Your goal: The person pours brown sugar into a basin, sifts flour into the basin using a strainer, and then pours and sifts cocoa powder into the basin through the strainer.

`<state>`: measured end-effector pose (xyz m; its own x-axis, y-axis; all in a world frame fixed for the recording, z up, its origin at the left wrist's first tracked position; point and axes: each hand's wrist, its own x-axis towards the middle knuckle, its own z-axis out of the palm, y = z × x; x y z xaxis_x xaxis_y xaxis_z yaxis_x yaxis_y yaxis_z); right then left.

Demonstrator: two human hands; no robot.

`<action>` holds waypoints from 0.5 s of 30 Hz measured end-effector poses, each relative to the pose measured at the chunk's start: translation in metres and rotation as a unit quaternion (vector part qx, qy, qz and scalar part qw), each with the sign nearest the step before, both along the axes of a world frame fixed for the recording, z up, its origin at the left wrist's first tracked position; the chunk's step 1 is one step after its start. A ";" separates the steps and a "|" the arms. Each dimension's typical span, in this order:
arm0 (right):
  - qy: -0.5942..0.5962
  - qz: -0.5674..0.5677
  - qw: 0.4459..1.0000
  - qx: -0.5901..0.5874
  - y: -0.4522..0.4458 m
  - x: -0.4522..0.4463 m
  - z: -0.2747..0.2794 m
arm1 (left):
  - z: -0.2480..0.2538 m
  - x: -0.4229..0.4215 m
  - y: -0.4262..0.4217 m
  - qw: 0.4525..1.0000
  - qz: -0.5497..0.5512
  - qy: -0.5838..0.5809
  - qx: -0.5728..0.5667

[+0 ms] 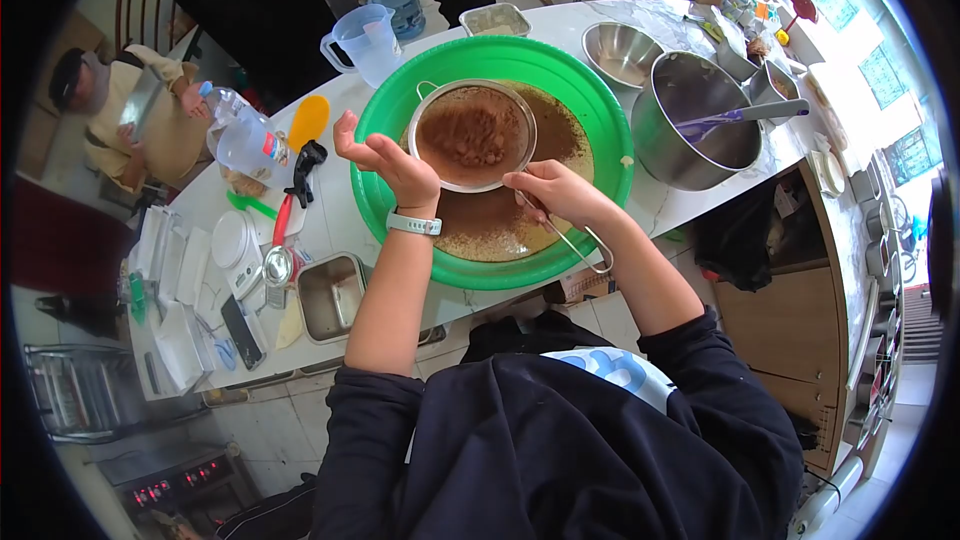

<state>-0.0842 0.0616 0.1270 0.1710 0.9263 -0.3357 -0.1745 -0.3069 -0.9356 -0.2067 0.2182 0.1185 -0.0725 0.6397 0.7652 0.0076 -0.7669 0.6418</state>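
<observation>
A round wire sieve (476, 135) holds a heap of brown powder (470, 133) and hangs over a big green basin (600, 130). My right hand (560, 195) is closed around the sieve's handle close to its rim; the wire end of the handle sticks out below. At the sieve's left edge my left hand (392, 165) is raised with fingers apart, holding nothing; I cannot tell whether its palm touches the rim. Under the sieve, the basin contains a pale yellowish mixture (500, 245) with brown powder scattered over it.
Right of the basin stand a steel bowl (622, 52) and a deep steel pot (690, 130) with a purple-handled spatula (745, 115). A clear jug (367, 45) is behind. A kitchen scale (235, 248) and a steel tray (332, 298) lie left. A person (140, 120) works at far left.
</observation>
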 end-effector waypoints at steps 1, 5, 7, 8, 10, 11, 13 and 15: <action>0.005 -0.002 1.000 -0.001 0.000 -0.002 -0.001 | 0.000 0.000 -0.001 1.000 0.003 -0.004 -0.013; -0.007 -0.047 0.999 0.014 0.001 -0.001 0.000 | -0.002 0.001 -0.001 1.000 0.004 -0.001 -0.009; -0.005 0.011 1.000 -0.005 -0.002 -0.002 0.002 | -0.002 0.000 0.001 1.000 0.007 -0.003 -0.003; -0.009 -0.006 1.000 -0.004 -0.001 -0.001 -0.002 | -0.003 -0.001 0.002 1.000 0.010 -0.003 -0.001; -0.012 -0.015 1.000 -0.003 0.000 -0.001 -0.002 | 0.000 0.001 -0.001 1.000 0.007 -0.006 -0.013; -0.009 -0.010 1.000 -0.004 -0.001 0.000 -0.001 | 0.000 0.001 -0.002 1.000 0.007 -0.006 -0.020; -0.005 0.000 1.000 -0.001 -0.001 0.001 0.003 | -0.002 -0.001 -0.001 1.000 0.005 0.006 -0.005; 0.011 0.004 1.000 0.002 -0.001 -0.001 0.002 | -0.002 0.000 0.000 1.000 0.003 0.005 -0.006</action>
<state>-0.0849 0.0605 0.1295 0.1551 0.9294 -0.3349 -0.1933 -0.3039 -0.9329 -0.2070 0.2183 0.1164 -0.0698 0.6483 0.7581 0.0185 -0.7590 0.6508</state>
